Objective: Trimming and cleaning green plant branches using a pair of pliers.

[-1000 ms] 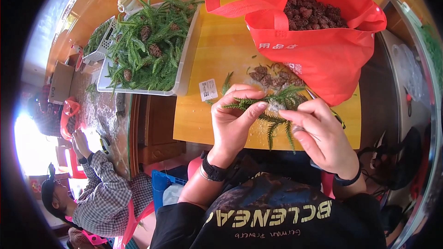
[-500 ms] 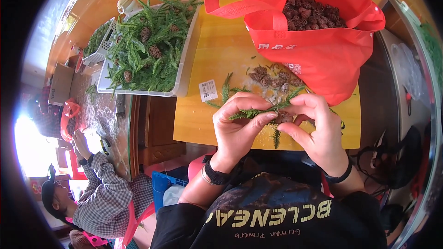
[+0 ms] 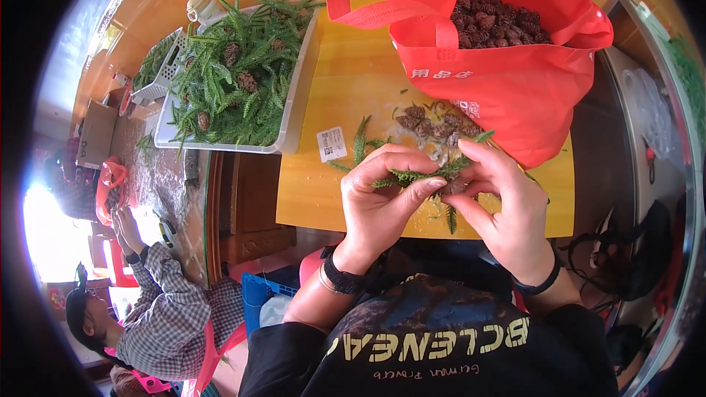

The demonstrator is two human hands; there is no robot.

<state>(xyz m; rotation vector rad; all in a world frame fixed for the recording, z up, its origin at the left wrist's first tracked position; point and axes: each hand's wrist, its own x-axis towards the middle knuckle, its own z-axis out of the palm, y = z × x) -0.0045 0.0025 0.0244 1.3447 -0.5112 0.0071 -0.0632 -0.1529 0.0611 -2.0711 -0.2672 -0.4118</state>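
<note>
Over the near part of the yellow table, my left hand pinches a green artificial pine sprig between thumb and fingers. My right hand closes on a brown pine cone set against the sprig, its fingertips partly hiding the cone. One needle tip hangs below my fingers and another shows above the right hand. Just beyond lie several loose pine cones on the table, and a green sprig lies beside my left hand.
A red bag full of pine cones stands at the far right. To the left, a white tray holds green sprigs with cones. A paper label lies on the yellow tabletop. Another person sits at the left.
My right hand's fingers have closed in around the pine cone and moved slightly left. The sprig has turned a little, its lower tip shifting right.
</note>
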